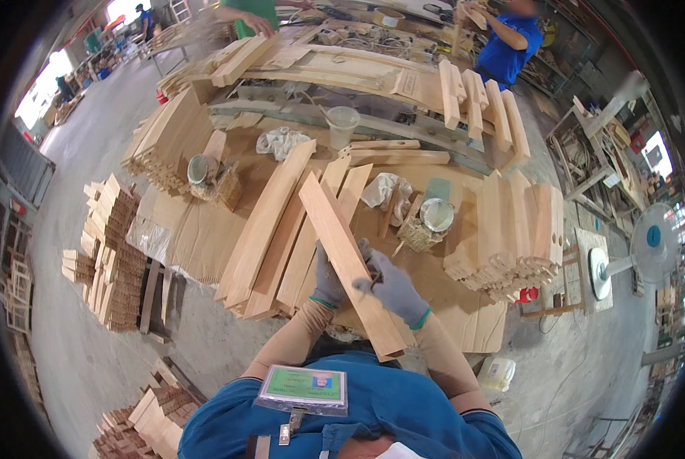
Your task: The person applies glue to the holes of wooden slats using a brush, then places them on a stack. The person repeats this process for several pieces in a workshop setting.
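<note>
A long, flat wooden board (pixel 346 249) slants in front of my body, its near end close to my chest. My left hand (pixel 329 281), in a grey glove, is closed around the board's left edge, with some fingers hidden behind it. My right hand (pixel 394 289), also gloved, is closed at the board's right edge, fingertips over its face. Something small and dark shows between the right fingers; its kind is unclear. Beneath and left of the board, several similar wooden boards (pixel 270 233) lie side by side on the cardboard-covered table (pixel 193 229).
Stacked wooden pieces stand at the table's left (pixel 170 138) and right (pixel 503 229). Two open tins (pixel 437 215) (pixel 202 170), a plastic cup (pixel 342 126) and white rags (pixel 283 143) sit among them. A fan (pixel 652 241) is at right. Two co-workers (pixel 511 42) (pixel 251 17) stand across the bench.
</note>
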`<state>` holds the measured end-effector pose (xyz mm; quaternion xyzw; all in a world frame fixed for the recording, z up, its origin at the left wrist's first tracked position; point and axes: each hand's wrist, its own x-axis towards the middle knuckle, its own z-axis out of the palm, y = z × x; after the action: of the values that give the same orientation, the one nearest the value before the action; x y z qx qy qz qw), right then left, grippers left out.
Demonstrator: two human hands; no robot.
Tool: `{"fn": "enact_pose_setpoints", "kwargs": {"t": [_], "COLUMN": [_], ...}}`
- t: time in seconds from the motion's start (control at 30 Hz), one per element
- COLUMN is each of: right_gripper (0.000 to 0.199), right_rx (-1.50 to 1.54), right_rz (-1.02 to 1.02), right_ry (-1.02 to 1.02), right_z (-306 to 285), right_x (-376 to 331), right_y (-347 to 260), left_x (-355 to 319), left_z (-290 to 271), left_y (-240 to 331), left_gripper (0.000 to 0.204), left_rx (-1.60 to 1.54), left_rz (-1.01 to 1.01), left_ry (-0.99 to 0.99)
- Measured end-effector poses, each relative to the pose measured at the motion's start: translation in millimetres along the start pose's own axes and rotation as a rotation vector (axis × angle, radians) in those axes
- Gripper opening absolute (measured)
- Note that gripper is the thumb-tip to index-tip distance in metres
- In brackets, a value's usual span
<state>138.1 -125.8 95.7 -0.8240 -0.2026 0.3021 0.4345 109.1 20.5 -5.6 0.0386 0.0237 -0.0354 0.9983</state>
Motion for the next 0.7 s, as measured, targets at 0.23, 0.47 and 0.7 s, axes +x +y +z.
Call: {"fn": "enact_pose_setpoints", "kwargs": {"t": [0.23,0.47,0.7], "right_gripper": [0.102,0.105,0.068], "right_rx": [-0.270,0.192,0.262], "right_rz": [-0.102,-0.330,-0.544], "right_ry": [0.189,0.065,0.122], "right_z": [-6.8,-23.3,-35.4], "right_x": [-38.2,-31.3,-21.5], "right_y": [1.5,36.1,61.4], "left_x": [29.4,31.8,21.4], "left_z": [69.2,105.2,128.4], "left_y": [13.4,16.6,23.3], "left_gripper": [0.047,0.060,0.062], "left_rx": [0.465,0.646,0.978], "left_rz": [0.227,0.263,0.242], "left_ry": [0.193,-0.091,0.060]}}
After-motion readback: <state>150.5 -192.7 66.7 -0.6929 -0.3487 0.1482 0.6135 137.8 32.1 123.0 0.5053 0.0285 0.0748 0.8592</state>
